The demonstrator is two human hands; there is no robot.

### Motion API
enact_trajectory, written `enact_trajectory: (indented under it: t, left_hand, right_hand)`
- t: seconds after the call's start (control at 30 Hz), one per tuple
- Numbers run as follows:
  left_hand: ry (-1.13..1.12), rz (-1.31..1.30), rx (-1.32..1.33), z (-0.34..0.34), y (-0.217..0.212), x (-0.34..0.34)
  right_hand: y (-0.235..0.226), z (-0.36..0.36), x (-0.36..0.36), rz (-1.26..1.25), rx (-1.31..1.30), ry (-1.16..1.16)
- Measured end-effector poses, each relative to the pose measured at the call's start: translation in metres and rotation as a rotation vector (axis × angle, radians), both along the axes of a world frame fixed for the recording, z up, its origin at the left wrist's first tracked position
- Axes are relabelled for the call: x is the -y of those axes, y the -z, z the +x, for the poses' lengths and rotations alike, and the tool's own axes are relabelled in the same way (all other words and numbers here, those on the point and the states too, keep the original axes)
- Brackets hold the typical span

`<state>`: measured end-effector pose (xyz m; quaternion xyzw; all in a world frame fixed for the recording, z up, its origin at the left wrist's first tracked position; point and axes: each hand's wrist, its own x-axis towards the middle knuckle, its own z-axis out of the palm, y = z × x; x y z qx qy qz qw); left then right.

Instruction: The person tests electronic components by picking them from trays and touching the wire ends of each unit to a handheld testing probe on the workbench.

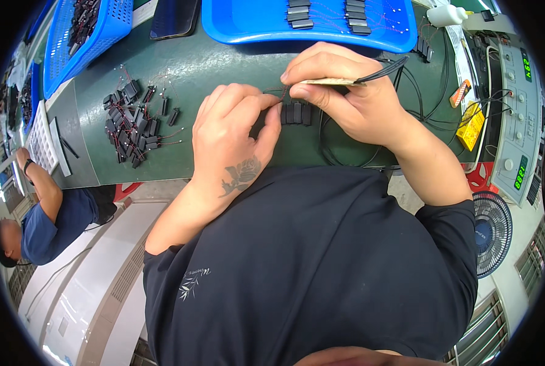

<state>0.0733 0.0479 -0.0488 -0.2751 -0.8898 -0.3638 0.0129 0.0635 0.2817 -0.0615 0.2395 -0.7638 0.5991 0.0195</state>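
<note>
My left hand (233, 119) is closed, thumb and forefinger pinched on thin dark red wires (284, 91) above the green table. What those wires join inside the hand is hidden. Close by on the right, my right hand (355, 97) grips a thin tan strip (328, 81) between thumb and fingers. Black cables (385, 70) run from the strip's right end. The strip's left tip lies near the wires; whether they touch I cannot tell. Just below, between both hands, a short row of black rectangular blocks (297, 114) lies on the table.
A loose pile of wired black blocks (132, 125) lies left. A blue tray (248, 32) holds more in rows. A blue basket (95, 52), phone (173, 19), white bottle (446, 16), yellow box (469, 127) and instrument with green digits (512, 128) surround the work. Another person (59, 210) sits left.
</note>
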Motion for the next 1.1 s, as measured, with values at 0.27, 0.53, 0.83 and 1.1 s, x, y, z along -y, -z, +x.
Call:
enact_trajectory:
  t: [0.27,0.53,0.83,1.1]
  left_hand:
    - [-0.003,0.003,-0.067,-0.001,0.008,0.011]
    - [0.001,-0.017,0.071,0.011,0.005,0.012]
    - [-0.075,-0.266,-0.077,-0.006,-0.011,-0.030]
    - [-0.047,-0.385,0.129,-0.030,-0.022,-0.043]
  right_hand:
    - [-0.003,-0.003,-0.007,0.020,-0.143,0.038]
    - [-0.004,-0.003,-0.009,-0.029,-0.155,0.060]
    - [-0.003,-0.003,-0.011,-0.101,-0.098,0.166]
    - [0.000,-0.008,-0.008,-0.170,-0.150,0.217]
